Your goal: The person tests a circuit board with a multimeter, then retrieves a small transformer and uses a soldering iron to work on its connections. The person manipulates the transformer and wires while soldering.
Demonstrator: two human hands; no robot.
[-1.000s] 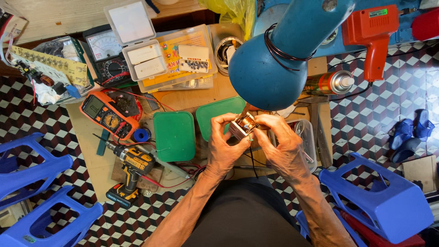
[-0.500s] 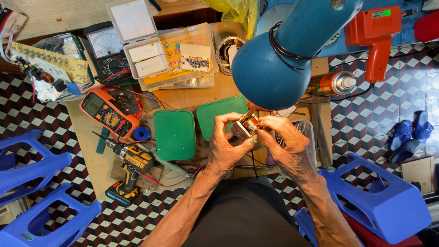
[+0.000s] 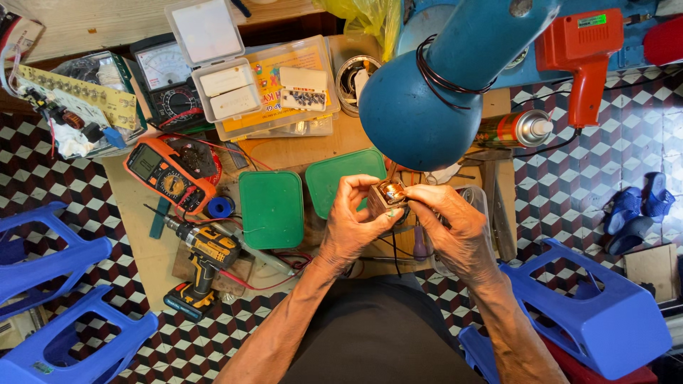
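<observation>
Checkered floor tiles surround a small wooden tabletop (image 3: 142, 235) crowded with repair gear: an orange multimeter (image 3: 169, 173), a yellow cordless drill (image 3: 203, 259), two green lids (image 3: 271, 208), a clear parts box (image 3: 281, 85) and an orange spray can (image 3: 514, 129). A blue desk lamp (image 3: 434, 107) hangs over the middle, and blue plastic stools (image 3: 590, 313) stand on either side.

Held up just under the lamp shade, above the near edge of the tabletop, is a small wound coil block (image 3: 388, 195), a squarish grey body with shiny copper showing on top. It looks compact and dense for its size, stiff in the body, probably heavier than it seems. The copper winding and any thin leads are likely the delicate part; a scrape or a tug there could do harm. The safest hold appears to be on the flat outer faces of the body, away from the copper.

The left hand (image 3: 352, 227) is curled narrowly around the block, thumb on the near face and fingers on the far side, carrying its weight. The right hand (image 3: 455, 227) is closed into a pinch, its fingertips (image 3: 413, 195) touching the block's right edge. Whether they hold a wire or a slim tool there cannot be told; a dark thin strand trails down between the wrists.
</observation>
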